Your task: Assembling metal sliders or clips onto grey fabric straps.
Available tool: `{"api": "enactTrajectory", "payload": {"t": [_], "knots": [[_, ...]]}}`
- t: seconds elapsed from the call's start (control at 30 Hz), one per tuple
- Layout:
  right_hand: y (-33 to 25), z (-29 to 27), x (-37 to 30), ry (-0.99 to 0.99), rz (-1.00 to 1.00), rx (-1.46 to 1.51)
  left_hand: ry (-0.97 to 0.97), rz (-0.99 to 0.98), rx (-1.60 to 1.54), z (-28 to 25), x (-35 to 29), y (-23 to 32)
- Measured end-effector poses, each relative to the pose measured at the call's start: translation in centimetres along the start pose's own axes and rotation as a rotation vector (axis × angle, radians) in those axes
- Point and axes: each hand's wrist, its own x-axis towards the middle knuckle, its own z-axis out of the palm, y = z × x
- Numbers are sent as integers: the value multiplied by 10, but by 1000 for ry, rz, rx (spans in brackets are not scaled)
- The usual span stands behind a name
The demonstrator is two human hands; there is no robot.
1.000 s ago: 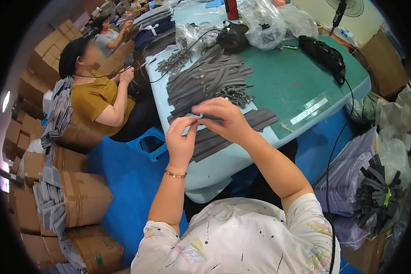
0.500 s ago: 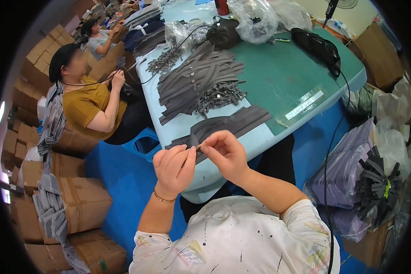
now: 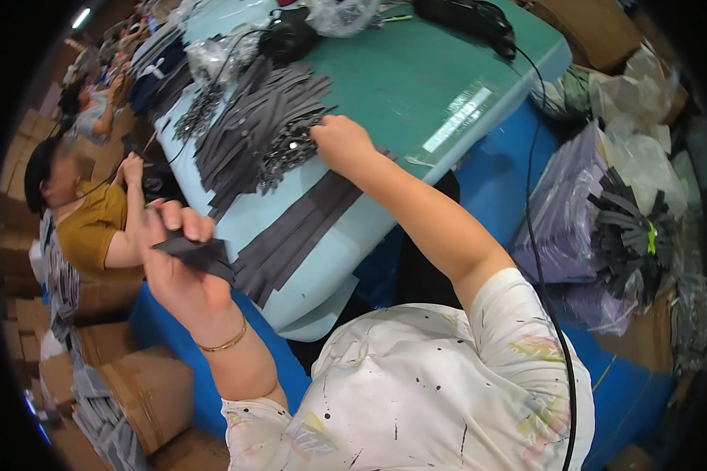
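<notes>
My left hand (image 3: 184,263) is raised at the table's left edge, its fingers curled round a dark grey zipper strip (image 3: 200,257). Across the table, my right hand (image 3: 342,145) reaches into the right side of a heap of small dark metal zipper sliders (image 3: 289,147). Its fingers are bent together, and whatever they pinch is hidden. Just beyond lies a loose pile of grey zipper strips (image 3: 247,114). A neater row of long grey zipper strips (image 3: 302,224) runs along the near edge, below my right hand.
A pale blue table (image 3: 310,294) with a green mat (image 3: 385,74) carries black bags and clear plastic bags. A person in a mustard top (image 3: 94,235) sits at the left. Cardboard boxes (image 3: 145,385) stand lower left; purple wrapped bundles (image 3: 562,212) stand right. A black cable (image 3: 530,204) hangs on my right.
My hands, which were together over the near edge, have parted. The left has moved left with the zipper strip; the right has gone out to the slider heap. The whole view has shifted.
</notes>
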Motion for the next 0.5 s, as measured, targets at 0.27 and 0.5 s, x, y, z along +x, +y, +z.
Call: {"api": "enactTrajectory", "payload": {"t": [0.27,0.5], "knots": [[-3,3,5,-106,-43,-74,148,-515,-264,-33,40,-101],[9,-1,-1,-38,-87,-123,103,-415,217,-94,50,-163]]}}
